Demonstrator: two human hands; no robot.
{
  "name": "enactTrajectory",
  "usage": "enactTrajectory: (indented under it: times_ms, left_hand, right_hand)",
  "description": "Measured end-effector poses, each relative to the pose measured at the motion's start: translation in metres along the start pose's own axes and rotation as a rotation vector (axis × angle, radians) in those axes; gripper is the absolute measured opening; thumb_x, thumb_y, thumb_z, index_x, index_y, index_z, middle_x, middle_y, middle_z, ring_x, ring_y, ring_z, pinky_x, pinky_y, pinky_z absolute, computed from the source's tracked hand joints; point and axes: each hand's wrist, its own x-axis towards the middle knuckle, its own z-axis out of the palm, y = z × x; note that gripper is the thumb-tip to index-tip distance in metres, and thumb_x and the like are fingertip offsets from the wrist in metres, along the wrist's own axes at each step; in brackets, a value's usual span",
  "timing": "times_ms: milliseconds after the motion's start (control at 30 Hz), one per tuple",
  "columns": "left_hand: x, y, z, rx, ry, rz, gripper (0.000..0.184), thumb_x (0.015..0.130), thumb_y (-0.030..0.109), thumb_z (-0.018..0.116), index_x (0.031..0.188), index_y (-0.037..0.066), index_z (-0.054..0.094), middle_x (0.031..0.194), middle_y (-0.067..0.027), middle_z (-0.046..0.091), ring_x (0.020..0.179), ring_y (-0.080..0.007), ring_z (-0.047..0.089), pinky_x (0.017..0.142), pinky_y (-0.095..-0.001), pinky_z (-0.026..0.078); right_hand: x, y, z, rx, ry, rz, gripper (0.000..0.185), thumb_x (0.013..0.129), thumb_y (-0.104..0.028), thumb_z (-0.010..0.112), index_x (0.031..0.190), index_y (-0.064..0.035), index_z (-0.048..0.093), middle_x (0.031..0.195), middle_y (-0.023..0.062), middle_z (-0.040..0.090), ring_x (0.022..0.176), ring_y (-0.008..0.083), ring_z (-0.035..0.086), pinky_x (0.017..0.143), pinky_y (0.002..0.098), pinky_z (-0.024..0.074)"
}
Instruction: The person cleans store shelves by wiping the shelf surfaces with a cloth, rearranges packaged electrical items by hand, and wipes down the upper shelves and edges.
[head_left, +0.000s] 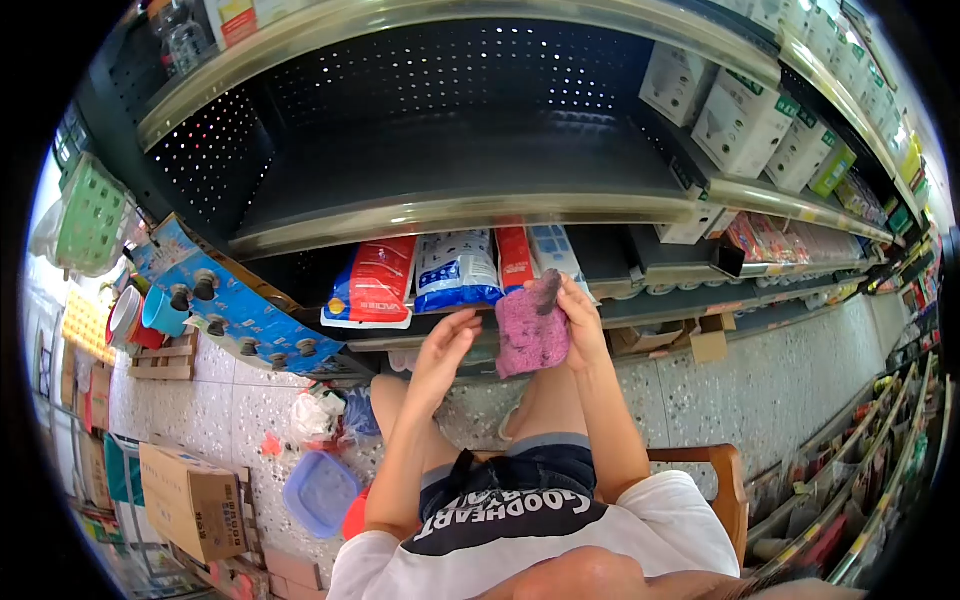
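Observation:
A pink cloth [530, 335] with dark grey smudges hangs from my right hand [582, 325], whose fingers are closed on its upper right edge. To the left of the cloth is my left hand [447, 350], fingers apart and holding nothing. Just beyond both hands, red and white bags [372, 283] and a blue and white bag [457, 268] lie on a lower shelf. Above them spans a dark shelf board [450, 185] with a perforated back panel.
White boxes [735, 120] stand on the shelf at right. A blue plastic basin [322, 493] and a cardboard box [193, 500] sit on the floor at left. A green basket [95, 215] hangs at far left. Behind me at right is a wooden chair [725, 480].

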Motion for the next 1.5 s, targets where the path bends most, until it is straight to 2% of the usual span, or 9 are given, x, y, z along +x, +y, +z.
enactTrajectory:
  times_ms: [267, 367, 700, 900, 1000, 1100, 1300, 1400, 1500]
  left_hand:
    - [0.027, -0.005, 0.034, -0.069, -0.111, -0.016, 0.016, 0.1, 0.02, 0.057, 0.101, 0.004, 0.062, 0.091, 0.0023, 0.064, 0.083, -0.0069, 0.058, 0.08, -0.0241, 0.046]
    - [0.033, 0.008, 0.037, -0.253, 0.043, -0.055, 0.017, 0.101, 0.021, 0.054, 0.09, 0.009, 0.06, 0.084, 0.0055, 0.061, 0.073, -0.004, 0.053, 0.071, -0.022, 0.044]
    - [0.049, 0.036, 0.028, -0.471, -0.007, -0.122, 0.017, 0.101, 0.018, 0.051, 0.107, 0.005, 0.06, 0.098, -0.0019, 0.065, 0.088, -0.0108, 0.062, 0.078, -0.0253, 0.051]
    - [0.057, 0.05, 0.012, -0.498, -0.2, -0.094, 0.021, 0.099, 0.017, 0.051, 0.115, 0.004, 0.058, 0.106, -0.0053, 0.066, 0.096, -0.0151, 0.064, 0.086, -0.0298, 0.051]
    - [0.058, 0.055, 0.013, -0.497, -0.21, -0.08, 0.021, 0.1, 0.017, 0.05, 0.115, 0.004, 0.059, 0.106, -0.0054, 0.065, 0.096, -0.015, 0.064, 0.086, -0.0295, 0.051]
    - [0.057, 0.065, 0.018, -0.397, -0.068, -0.067, 0.019, 0.1, 0.016, 0.05, 0.112, 0.004, 0.059, 0.104, -0.0046, 0.065, 0.094, -0.0147, 0.064, 0.085, -0.0286, 0.052]
    - [0.067, 0.029, 0.001, 0.418, 0.167, 0.108, 0.023, 0.098, 0.023, 0.059, 0.092, 0.002, 0.064, 0.081, -0.002, 0.065, 0.08, -0.009, 0.058, 0.072, -0.0248, 0.046]
    - [0.046, 0.037, 0.036, 0.801, 0.095, 0.129, 0.039, 0.094, 0.027, 0.064, 0.122, 0.001, 0.057, 0.118, -0.0105, 0.065, 0.103, -0.019, 0.062, 0.091, -0.0314, 0.047]
    - [0.039, 0.025, 0.058, 0.439, -0.4, 0.237, 0.065, 0.093, 0.036, 0.064, 0.144, 0.003, 0.042, 0.147, -0.0157, 0.043, 0.138, -0.0254, 0.038, 0.115, -0.0387, 0.027]
  right_hand:
    - [-0.006, -0.001, -0.017, -0.041, 0.027, -0.017, 0.018, 0.097, -0.01, 0.055, 0.114, -0.0036, 0.056, 0.114, 0.01, 0.064, 0.105, 0.0175, 0.061, 0.095, 0.0321, 0.0484]
    - [-0.007, -0.007, -0.03, -0.577, 0.118, -0.078, 0.018, 0.096, -0.009, 0.059, 0.113, -0.0032, 0.057, 0.11, 0.0043, 0.063, 0.1, 0.0131, 0.059, 0.093, 0.0275, 0.0458]
    - [-0.019, -0.001, -0.033, -0.75, -0.118, 0.08, 0.049, 0.096, -0.025, 0.062, 0.137, 0.0011, 0.05, 0.115, 0.0058, 0.061, 0.093, 0.0095, 0.054, 0.085, 0.0247, 0.0443]
    - [-0.016, -0.006, -0.053, -0.926, -0.34, 0.227, 0.03, 0.098, -0.026, 0.058, 0.11, 0.0019, 0.062, 0.102, 0.0033, 0.06, 0.098, 0.0112, 0.053, 0.088, 0.0265, 0.0425]
    - [-0.013, 0.006, -0.058, -0.915, -0.34, -0.182, 0.021, 0.098, -0.023, 0.061, 0.098, -0.0024, 0.059, 0.091, -0.0039, 0.056, 0.084, 0.006, 0.048, 0.076, 0.0222, 0.0408]
    - [-0.02, -0.002, -0.059, -0.431, -0.15, 0.188, 0.015, 0.098, -0.019, 0.06, 0.096, -0.0043, 0.057, 0.091, -0.0055, 0.056, 0.081, 0.0051, 0.048, 0.075, 0.0211, 0.0407]
    - [-0.033, -0.027, -0.051, -0.385, -0.102, 0.087, 0.013, 0.098, -0.013, 0.057, 0.105, -0.0023, 0.06, 0.095, -0.0027, 0.062, 0.088, 0.0055, 0.055, 0.079, 0.0216, 0.0444]
    - [-0.035, -0.041, -0.042, -0.43, -0.143, 0.107, 0.017, 0.097, -0.011, 0.058, 0.111, -0.0011, 0.061, 0.094, -0.0018, 0.063, 0.088, 0.0054, 0.058, 0.078, 0.0216, 0.0459]
    - [-0.031, -0.045, -0.035, -0.509, -0.228, 0.118, 0.016, 0.095, -0.008, 0.058, 0.108, 0.0004, 0.063, 0.089, -0.0029, 0.062, 0.081, 0.0043, 0.055, 0.072, 0.0212, 0.0447]
